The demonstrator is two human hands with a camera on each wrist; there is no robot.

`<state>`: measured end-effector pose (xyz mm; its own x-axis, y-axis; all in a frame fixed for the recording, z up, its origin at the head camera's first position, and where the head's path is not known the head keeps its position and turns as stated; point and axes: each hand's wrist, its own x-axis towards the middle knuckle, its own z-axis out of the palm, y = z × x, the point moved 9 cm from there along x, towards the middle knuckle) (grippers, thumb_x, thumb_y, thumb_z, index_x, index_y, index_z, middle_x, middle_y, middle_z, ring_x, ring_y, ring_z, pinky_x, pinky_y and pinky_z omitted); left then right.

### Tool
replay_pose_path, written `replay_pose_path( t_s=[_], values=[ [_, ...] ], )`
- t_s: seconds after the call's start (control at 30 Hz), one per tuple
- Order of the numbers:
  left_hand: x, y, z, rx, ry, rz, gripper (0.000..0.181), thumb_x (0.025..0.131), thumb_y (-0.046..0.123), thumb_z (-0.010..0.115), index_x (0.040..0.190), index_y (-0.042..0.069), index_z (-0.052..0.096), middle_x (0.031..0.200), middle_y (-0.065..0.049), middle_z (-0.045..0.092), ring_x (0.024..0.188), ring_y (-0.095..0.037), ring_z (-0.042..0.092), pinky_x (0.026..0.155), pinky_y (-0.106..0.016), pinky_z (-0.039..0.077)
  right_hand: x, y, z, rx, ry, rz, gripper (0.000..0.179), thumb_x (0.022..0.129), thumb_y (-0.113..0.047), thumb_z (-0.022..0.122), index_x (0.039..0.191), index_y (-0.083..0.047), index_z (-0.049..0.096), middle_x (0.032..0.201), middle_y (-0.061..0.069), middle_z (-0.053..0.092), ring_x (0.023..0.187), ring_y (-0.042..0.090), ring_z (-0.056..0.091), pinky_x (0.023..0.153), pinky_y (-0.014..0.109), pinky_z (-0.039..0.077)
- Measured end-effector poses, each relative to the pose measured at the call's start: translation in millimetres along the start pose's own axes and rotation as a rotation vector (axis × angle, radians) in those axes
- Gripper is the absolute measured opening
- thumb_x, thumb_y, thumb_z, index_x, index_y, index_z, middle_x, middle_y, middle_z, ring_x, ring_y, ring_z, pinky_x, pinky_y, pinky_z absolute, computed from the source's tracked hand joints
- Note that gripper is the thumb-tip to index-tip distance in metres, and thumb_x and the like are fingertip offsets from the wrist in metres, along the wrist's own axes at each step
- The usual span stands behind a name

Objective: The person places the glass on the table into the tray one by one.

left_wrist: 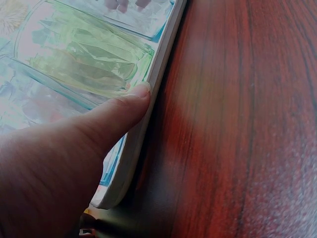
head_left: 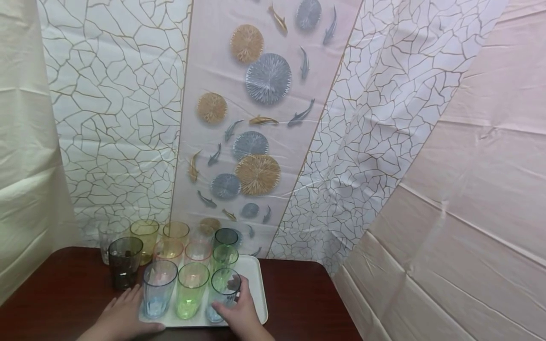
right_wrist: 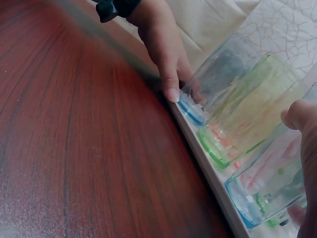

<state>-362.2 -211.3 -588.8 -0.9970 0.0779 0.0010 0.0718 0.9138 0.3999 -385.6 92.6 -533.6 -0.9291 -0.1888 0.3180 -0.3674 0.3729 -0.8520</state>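
My right hand (head_left: 244,312) holds a clear blue-tinted tumbler (head_left: 222,286) at the front right of a white tray (head_left: 261,296). Its thumb lies on the near side and fingers show behind the glass. The tumbler's base is at the tray's front edge. My left hand (head_left: 121,315) rests against the tray's front left corner, fingers extended along the left side. In the left wrist view its thumb (left_wrist: 119,111) touches the front rim. A second blue tumbler (head_left: 159,291) stands beside that hand, and a green tumbler (head_left: 191,293) stands between the two blue ones.
Behind on the tray stand another green tumbler (head_left: 225,255), a dark one (head_left: 226,235) and pinkish ones (head_left: 198,251). A dark grey tumbler (head_left: 124,263) stands on the brown table (head_left: 303,303) left of the tray, near yellow (head_left: 145,237) and clear (head_left: 108,237) ones. Patterned curtains hang behind.
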Motion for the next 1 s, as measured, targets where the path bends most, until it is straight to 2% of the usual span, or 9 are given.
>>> replay_pose_path(
  t_s=[0.13, 0.5, 0.73, 0.93, 1.0],
  values=[
    [-1.2, 1.5, -1.8, 0.0, 0.008, 0.007, 0.143, 0.067, 0.09, 0.067, 0.147, -0.024, 0.037, 0.151, -0.049, 0.031, 0.135, -0.067, 0.027, 0.106, -0.081, 0.025, -0.6, -1.8, 2.4, -0.018, -0.002, -0.019, 0.089, 0.081, -0.028, 0.089, 0.151, -0.009, 0.038, 0.136, 0.007, 0.058, 0.128, 0.022, 0.053, 0.1, 0.043, 0.051],
    [-1.0, 0.9, -1.4, 0.002, 0.01, 0.009, 0.143, 0.066, 0.09, 0.066, 0.147, -0.023, 0.037, 0.15, -0.049, 0.031, 0.135, -0.067, 0.027, 0.106, -0.081, 0.025, 1.2, 2.8, 4.8, -0.011, -0.018, 0.048, 0.092, 0.081, -0.03, 0.088, 0.154, -0.012, 0.036, 0.141, 0.0, 0.055, 0.132, 0.018, 0.049, 0.102, 0.041, 0.048],
    [-0.1, -1.2, 0.7, 0.01, 0.018, 0.015, 0.144, 0.066, 0.092, 0.065, 0.148, -0.023, 0.036, 0.151, -0.048, 0.031, 0.136, -0.067, 0.027, 0.106, -0.08, 0.026, -0.2, 3.0, 5.7, -0.004, -0.02, 0.031, 0.089, 0.082, -0.03, 0.088, 0.153, -0.014, 0.036, 0.14, 0.001, 0.054, 0.133, 0.02, 0.049, 0.101, 0.043, 0.049],
    [0.1, -1.9, 2.0, 0.014, 0.012, 0.013, 0.142, 0.067, 0.091, 0.065, 0.148, -0.023, 0.037, 0.15, -0.049, 0.032, 0.135, -0.067, 0.028, 0.105, -0.081, 0.026, -0.6, 3.3, 5.2, -0.026, -0.032, 0.047, 0.098, 0.081, -0.035, 0.089, 0.156, -0.01, 0.032, 0.144, 0.003, 0.052, 0.134, 0.019, 0.047, 0.102, 0.042, 0.048],
    [-0.1, -1.5, 0.0, 0.008, 0.023, 0.031, 0.142, 0.066, 0.09, 0.067, 0.148, -0.023, 0.037, 0.15, -0.048, 0.033, 0.135, -0.067, 0.029, 0.105, -0.079, 0.028, -2.2, 1.2, 3.3, -0.033, -0.032, 0.041, 0.102, 0.08, -0.037, 0.089, 0.157, -0.009, 0.03, 0.145, 0.005, 0.051, 0.133, 0.02, 0.048, 0.102, 0.043, 0.048]
  ],
)
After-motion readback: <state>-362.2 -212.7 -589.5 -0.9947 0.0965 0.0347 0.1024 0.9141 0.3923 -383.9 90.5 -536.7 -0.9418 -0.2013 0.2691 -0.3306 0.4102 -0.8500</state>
